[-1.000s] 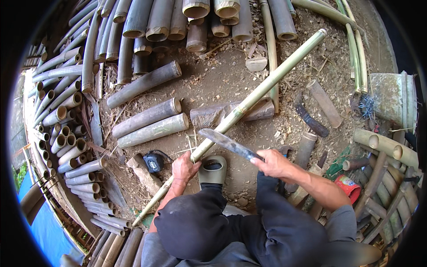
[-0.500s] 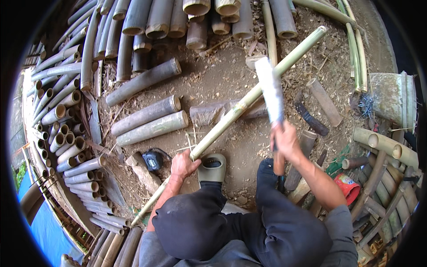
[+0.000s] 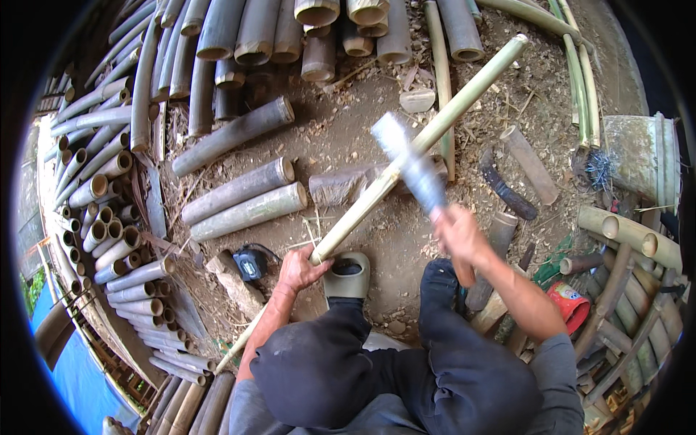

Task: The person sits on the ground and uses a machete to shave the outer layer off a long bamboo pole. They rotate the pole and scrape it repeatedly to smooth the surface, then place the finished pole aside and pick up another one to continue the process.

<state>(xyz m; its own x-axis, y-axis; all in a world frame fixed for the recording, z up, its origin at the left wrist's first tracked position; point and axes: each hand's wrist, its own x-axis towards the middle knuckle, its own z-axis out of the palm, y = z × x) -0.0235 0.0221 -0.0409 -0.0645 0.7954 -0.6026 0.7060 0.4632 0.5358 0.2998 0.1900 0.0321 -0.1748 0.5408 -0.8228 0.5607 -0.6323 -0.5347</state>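
Curling the fingers of the left hand (image 3: 301,269) around a long bamboo pole (image 3: 355,214), slanted over a brown log (image 3: 339,187). Gripping a blurry knife (image 3: 422,181) by the handle (image 3: 465,274) in the right hand (image 3: 462,235), over the pole.

Soft, even daylight covers the ground (image 3: 388,297), neither harsh nor dim; the strongest brightness sits at the far left, where the margin beside the blue sheet (image 3: 76,362) washes toward white; shadows are faint and loose-edged, deepest beneath the stacked bamboo tubes (image 3: 259,32); the dark trousers (image 3: 312,370) swallow most detail in their folds; the knife (image 3: 426,187) is smeared by motion, its tip nearly white, while the pole (image 3: 471,94) looks reasonably crisp; fisheye curvature bows shapes near the rim, and black fills the corners.
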